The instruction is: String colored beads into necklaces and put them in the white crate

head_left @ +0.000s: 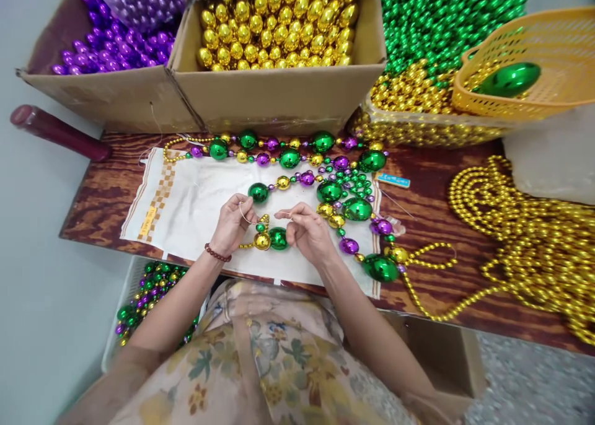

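My left hand [233, 222], with a dark red bead bracelet [217, 253] at its wrist, is closed in a pinch on a thin pale string [243, 214]. The string curves down towards a small gold bead chain and a gold bead [261, 241]. My right hand [307, 230] has thumb and fingers bent together around another stretch of string. Between and below the hands lies a large green bead [279, 238], close to the right fingers. Above the left hand a green bead [258, 192] ends a strung row on the white cloth [204, 192].
Cardboard boxes hold purple beads [121, 47] and gold beads [279, 25] at the back. An orange basket [567, 53] stands at the back right. Gold bead chains [543, 245] cover the right side. A maroon cylinder [60, 132] leans at left; a bin of strung beads [149, 295] sits below.
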A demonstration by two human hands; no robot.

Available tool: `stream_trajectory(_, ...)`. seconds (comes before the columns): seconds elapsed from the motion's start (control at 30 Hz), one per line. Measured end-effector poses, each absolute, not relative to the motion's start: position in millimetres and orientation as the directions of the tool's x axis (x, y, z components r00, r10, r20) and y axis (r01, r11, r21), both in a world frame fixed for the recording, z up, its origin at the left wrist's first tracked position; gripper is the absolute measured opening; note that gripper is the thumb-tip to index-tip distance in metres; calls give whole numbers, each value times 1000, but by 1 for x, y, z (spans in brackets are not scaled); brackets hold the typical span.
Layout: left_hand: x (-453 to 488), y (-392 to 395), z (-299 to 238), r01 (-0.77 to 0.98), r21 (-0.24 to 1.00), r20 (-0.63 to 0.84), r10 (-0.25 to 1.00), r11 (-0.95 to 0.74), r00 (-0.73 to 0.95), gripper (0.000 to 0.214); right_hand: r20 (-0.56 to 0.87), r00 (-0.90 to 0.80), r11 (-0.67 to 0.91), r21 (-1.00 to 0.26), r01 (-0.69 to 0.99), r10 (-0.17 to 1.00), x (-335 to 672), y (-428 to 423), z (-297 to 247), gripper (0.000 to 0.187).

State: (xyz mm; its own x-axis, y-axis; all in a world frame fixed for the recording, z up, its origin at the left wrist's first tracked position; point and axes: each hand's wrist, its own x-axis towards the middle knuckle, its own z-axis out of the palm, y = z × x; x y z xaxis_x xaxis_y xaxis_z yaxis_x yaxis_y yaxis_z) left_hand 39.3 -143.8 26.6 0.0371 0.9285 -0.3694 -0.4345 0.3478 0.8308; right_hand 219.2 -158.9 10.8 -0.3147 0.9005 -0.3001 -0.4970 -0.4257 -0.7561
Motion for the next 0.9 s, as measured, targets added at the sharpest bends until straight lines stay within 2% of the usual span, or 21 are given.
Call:
stream_trajectory(0.07,37,-143,26,-441,835,-364,931,329,5,45,-314,-381,-471,-760,-448,870,222,-159,10,23)
stream_trajectory(0.17,30,-139,25,-421,857,-340,940,298,-25,47,-318,-460,-430,-888,-161,829,243,-157,9,20)
stream_trajectory(0.27,23,-137,26,-368,883,-319,947,291,-16,44,-222,-497,-144,-971,191,839,266,-151,16,21)
stream_trajectory(0.33,20,-136,30,-335,903,-292,956,268,-21,43,-181,-538,34,-931,364,823,273,-146,27,20)
stream_trajectory(0.4,19,-136,37,-294,928,-243,970,227,-19,40,-163,-562,142,-877,460,811,272,-139,42,16)
stream_trajectory(0.5,20,-135,51,-168,975,-149,989,147,3,33,-51,-549,214,-887,408,834,256,-128,65,17)
stream_trajectory(0.63,26,-131,64,29,998,49,998,-50,33,23,51,-487,177,-960,216,872,228,-116,81,14)
stream_trajectory(0.77,34,-126,66,139,958,250,968,-250,15,15,45,-500,114,-988,108,865,209,-111,74,12)
stream_trajectory(0.9,38,-120,63,141,935,320,946,-324,52,10,-24,-574,-46,-999,-25,819,200,-108,60,15)
